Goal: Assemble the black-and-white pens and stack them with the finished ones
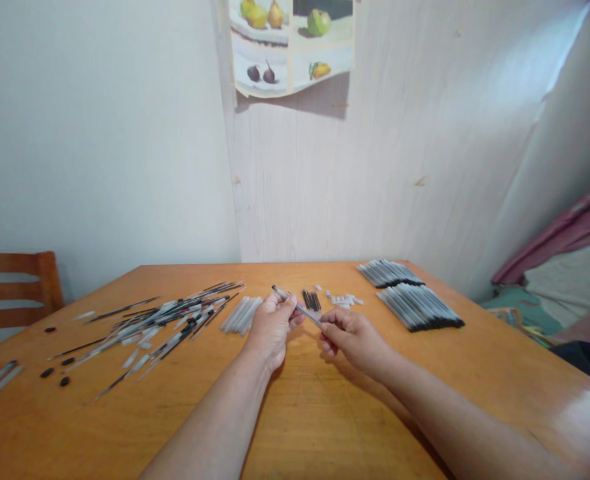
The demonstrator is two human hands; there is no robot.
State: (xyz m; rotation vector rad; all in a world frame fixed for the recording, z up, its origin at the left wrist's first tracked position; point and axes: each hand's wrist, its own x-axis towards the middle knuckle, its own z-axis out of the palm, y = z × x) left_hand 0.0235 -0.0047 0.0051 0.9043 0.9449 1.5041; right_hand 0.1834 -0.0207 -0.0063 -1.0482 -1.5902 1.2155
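Observation:
Both of my hands hold one clear pen (295, 305) over the middle of the wooden table (325, 427). My left hand (271, 327) is closed round the pen's upper part, its tip pointing up and left. My right hand (351, 337) pinches the pen's lower end. Just beyond the hands lie a small bunch of black refills (311, 299) and several small white caps (343, 299). A short row of clear barrels (241, 313) lies left of my left hand.
A scattered heap of pen parts (165, 320) covers the table's left side, with small black caps (57, 370) near it. Two neat stacks of finished pens (409, 293) lie at the right rear. A wooden chair (19, 287) stands at the left. A wall is close behind.

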